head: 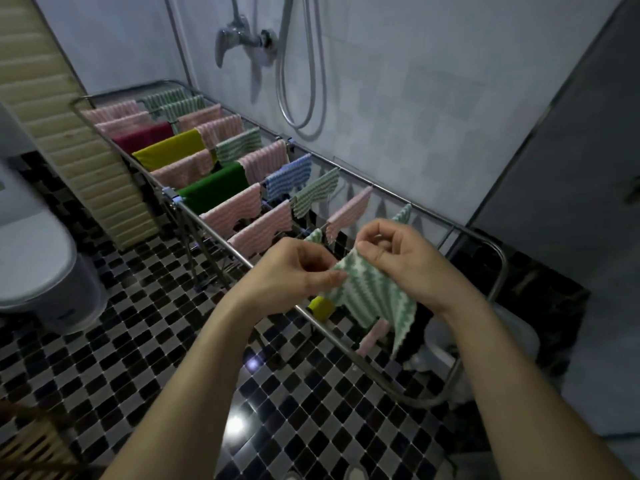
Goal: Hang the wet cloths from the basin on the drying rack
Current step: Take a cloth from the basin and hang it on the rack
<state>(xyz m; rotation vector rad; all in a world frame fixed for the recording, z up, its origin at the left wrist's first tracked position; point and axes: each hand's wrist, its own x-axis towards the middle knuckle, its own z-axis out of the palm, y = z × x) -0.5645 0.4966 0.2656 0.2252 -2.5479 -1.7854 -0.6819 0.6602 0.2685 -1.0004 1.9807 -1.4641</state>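
Note:
Both hands hold a green-and-white striped cloth (372,296) by its top edge, just above the near end of the metal drying rack (500,258). My left hand (294,268) pinches the cloth's left corner and my right hand (398,254) pinches the right corner; the cloth hangs down below them. Several cloths hang over the rack's bars: pink striped (232,211), green striped (317,195), blue striped (289,174), plain green (216,190), yellow (169,148) and dark red (143,136). A white basin (446,348) sits on the floor under the rack, with a yellow cloth (322,306) and a pink cloth (374,336) showing below the held cloth.
A toilet (38,268) stands at the left on the black-and-white checkered floor (145,344). A shower mixer (242,38) and its hose (304,81) are on the tiled wall behind the rack. A slatted panel (65,140) leans at the left, and a grey door (571,161) is at the right.

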